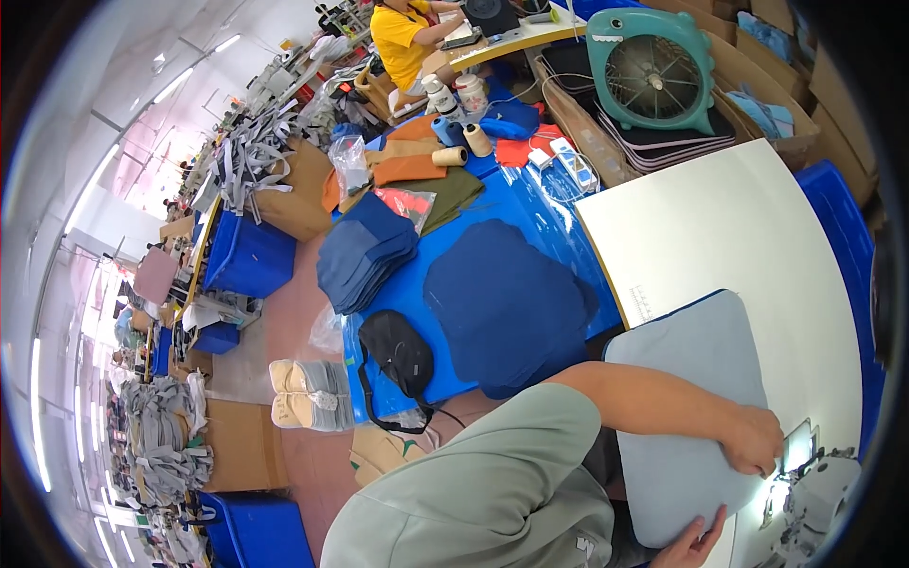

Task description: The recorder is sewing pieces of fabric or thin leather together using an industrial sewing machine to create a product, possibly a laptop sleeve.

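Note:
A light blue padded fabric panel (686, 398) with dark blue edging lies on the white table (720, 227), reaching to a white sewing machine (814, 492) at the lower right. My left hand (753, 440) rests on the panel's right edge, fingers curled on the cloth beside the machine's lit needle area (797, 445). My right hand (696, 547) comes in from the bottom edge and holds the panel's lower rim with its fingers spread. My grey-green sleeve (492, 483) fills the lower middle.
Left of the table, a blue-covered bench (398, 293) carries stacks of dark blue fabric pieces (507, 303), a black pouch (398, 350) and thread cones (454, 156). A teal fan (653, 71) stands at the back. A person in yellow (402, 38) sits beyond. Blue bins and cardboard boxes line the left aisle.

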Action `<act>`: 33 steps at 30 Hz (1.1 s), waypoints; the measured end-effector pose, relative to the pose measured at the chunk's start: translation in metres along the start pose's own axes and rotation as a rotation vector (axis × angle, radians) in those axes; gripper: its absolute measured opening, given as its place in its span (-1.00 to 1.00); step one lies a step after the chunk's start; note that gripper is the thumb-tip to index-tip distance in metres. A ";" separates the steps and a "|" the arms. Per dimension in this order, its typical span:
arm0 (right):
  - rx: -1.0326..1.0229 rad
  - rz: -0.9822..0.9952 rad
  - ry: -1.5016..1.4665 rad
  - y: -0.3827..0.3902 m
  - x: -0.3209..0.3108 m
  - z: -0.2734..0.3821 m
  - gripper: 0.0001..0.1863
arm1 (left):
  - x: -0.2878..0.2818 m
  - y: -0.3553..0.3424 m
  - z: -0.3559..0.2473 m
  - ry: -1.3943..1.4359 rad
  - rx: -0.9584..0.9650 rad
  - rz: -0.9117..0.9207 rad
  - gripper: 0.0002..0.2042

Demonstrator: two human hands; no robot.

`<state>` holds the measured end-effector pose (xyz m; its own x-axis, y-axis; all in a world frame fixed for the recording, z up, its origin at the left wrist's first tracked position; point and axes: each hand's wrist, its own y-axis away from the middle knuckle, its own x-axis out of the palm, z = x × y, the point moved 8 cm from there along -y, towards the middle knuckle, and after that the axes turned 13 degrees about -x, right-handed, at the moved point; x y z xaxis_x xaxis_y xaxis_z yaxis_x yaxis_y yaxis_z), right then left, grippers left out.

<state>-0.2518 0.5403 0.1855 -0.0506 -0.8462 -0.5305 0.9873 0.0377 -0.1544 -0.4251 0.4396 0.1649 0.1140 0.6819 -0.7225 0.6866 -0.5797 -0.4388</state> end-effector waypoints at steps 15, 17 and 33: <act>0.001 -0.066 0.049 0.005 0.007 -0.015 -0.60 | -0.004 0.000 -0.001 -0.067 -0.081 0.188 -0.71; -0.044 -0.076 0.064 0.008 0.002 -0.019 -0.61 | -0.001 -0.002 -0.004 -0.053 -0.083 0.189 -0.72; -0.228 0.008 -0.643 0.006 -0.067 0.055 -0.61 | -0.018 -0.019 -0.011 0.023 -0.166 0.167 -0.73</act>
<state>-0.2345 0.5677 0.2659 0.1255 -0.9904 0.0578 0.9272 0.0964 -0.3619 -0.4319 0.4430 0.1922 0.2511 0.5939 -0.7643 0.7655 -0.6051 -0.2187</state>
